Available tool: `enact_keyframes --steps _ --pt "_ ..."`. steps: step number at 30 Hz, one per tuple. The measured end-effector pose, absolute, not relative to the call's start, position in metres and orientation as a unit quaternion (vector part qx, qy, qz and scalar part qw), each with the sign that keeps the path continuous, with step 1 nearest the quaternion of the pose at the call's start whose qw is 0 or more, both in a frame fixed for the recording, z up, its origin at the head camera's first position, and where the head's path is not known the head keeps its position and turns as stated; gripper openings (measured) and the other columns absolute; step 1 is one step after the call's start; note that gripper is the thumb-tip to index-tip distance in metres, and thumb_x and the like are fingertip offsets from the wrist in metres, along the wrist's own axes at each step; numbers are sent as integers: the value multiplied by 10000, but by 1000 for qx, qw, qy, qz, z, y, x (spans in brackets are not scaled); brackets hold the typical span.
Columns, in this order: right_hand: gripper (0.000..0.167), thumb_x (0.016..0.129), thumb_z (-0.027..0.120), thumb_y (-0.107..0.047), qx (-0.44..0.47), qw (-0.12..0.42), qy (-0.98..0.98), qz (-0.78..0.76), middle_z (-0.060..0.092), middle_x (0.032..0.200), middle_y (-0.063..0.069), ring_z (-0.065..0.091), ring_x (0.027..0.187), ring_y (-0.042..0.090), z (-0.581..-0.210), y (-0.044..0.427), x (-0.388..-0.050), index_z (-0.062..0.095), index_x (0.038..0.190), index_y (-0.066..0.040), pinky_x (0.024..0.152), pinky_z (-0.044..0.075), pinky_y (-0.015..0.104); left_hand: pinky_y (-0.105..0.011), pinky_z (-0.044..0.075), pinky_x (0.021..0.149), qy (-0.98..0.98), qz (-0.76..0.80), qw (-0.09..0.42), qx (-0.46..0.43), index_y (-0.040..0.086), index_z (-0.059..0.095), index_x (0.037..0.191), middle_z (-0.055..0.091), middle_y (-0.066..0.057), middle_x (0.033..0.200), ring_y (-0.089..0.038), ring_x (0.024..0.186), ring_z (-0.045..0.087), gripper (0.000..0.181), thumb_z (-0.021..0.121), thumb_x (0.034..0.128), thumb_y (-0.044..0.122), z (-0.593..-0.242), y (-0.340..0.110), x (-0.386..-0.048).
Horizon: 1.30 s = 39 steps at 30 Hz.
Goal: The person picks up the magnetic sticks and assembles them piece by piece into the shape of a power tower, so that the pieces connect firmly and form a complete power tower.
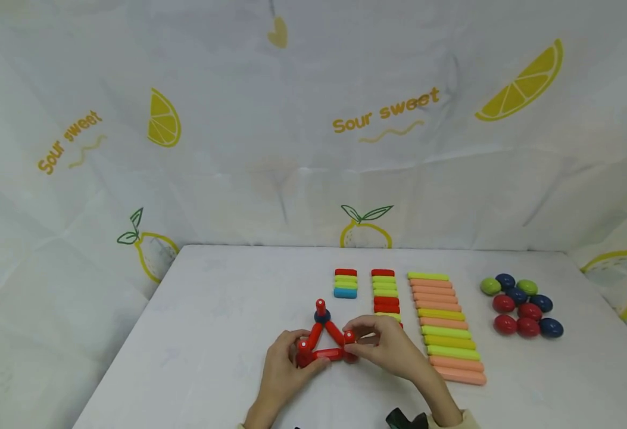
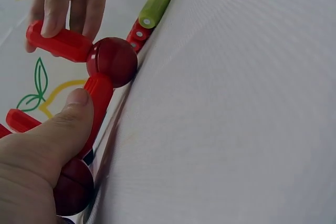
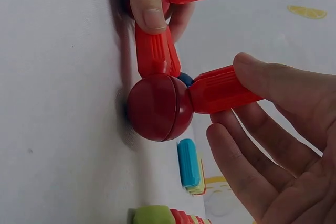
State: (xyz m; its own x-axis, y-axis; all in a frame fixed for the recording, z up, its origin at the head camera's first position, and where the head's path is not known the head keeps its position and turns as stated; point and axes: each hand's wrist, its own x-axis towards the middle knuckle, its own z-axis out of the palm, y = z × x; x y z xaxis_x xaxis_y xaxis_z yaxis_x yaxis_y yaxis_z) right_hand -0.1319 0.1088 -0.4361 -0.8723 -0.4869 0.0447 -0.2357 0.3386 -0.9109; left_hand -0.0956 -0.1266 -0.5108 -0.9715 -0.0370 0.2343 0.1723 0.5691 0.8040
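Note:
A triangle of red magnetic building sticks lies on the table, with a dark blue ball (image 1: 321, 316) at its back corner and red balls at its two front corners. On each ball stands a short red stick. My left hand (image 1: 285, 364) holds the left front corner, its thumb on the front stick (image 2: 98, 103) near the left red ball (image 2: 74, 188). With thumb and fingers, my right hand (image 1: 387, 348) pinches the upright red stick (image 3: 218, 90) on the right red ball (image 3: 157, 107). The left hand's fingers are partly hidden behind the frame.
Right of the triangle lie a short row of sticks with a blue stick (image 1: 345, 294), a second short row (image 1: 384, 286), and a column of longer sticks (image 1: 447, 335). Farther right sit several loose balls (image 1: 529, 327). A dark object (image 1: 406, 419) shows by the right wrist.

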Motion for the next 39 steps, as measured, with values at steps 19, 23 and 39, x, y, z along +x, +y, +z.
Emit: enact_keyframes --steps 19,23,39 --pt "376 898 773 -119 -204 71 862 -459 707 1249 157 682 1117 343 -411 152 -128 676 1256 -57 903 613 441 -130 361 537 -881 -460 109 -38 183 717 1112 522 95 772 31 590 409 519 934 700 415 -510 -126 -96" --pt "338 903 774 -131 -143 -42 907 -395 723 1199 205 676 1102 400 -401 196 -136 697 1209 -9 894 596 536 -129 350 537 -882 -458 104 -32 187 722 1105 504 101 752 25 584 408 513 936 697 416 -509 -127 -96" --pt "409 780 739 62 20 60 982 -177 596 1193 424 596 899 446 -444 305 -157 651 1168 153 800 564 599 -148 386 541 -881 -463 89 -21 169 742 1117 523 83 772 12 604 433 515 927 708 423 -509 -126 -94"
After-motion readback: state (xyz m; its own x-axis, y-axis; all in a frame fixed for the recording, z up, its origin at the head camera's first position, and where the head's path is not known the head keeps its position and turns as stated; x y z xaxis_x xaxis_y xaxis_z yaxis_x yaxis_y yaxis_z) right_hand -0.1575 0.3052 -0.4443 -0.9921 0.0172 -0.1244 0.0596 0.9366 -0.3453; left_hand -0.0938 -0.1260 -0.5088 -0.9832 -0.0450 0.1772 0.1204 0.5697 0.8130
